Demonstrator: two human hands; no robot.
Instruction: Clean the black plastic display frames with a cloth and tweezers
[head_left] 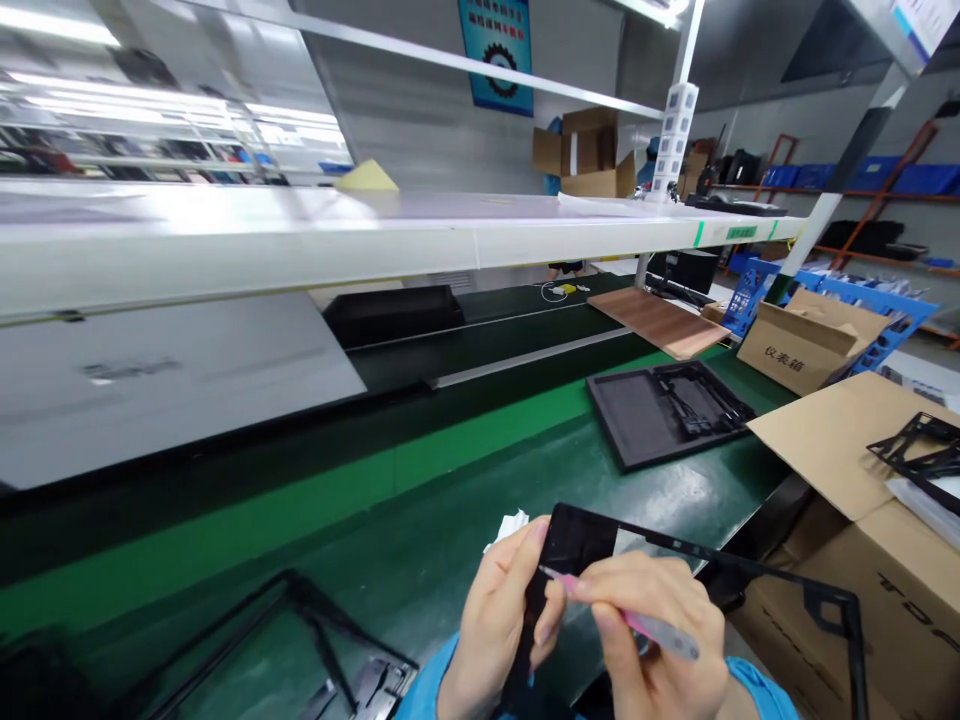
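Observation:
My left hand [491, 610] grips a black plastic frame [795, 578] by its near left end, thumb on top and fingers curled around the edge. The frame is tilted and stretches to the right, with a cut-out near its far corner. In my right hand [664, 610] is a pair of tweezers [667, 635], pink in the middle with a metal end. Their tips lie at the frame's left end, close to my left thumb. A crumpled white piece [508, 528] is just behind my left hand. Whether the tips pinch anything is too small to tell.
A black foam tray [630, 410] with black parts stands on the green bench. Open cardboard boxes [787, 350] and a black bracket [919, 450] are at right. More black frames [300, 600] lie at lower left. A white shelf [420, 245] spans overhead.

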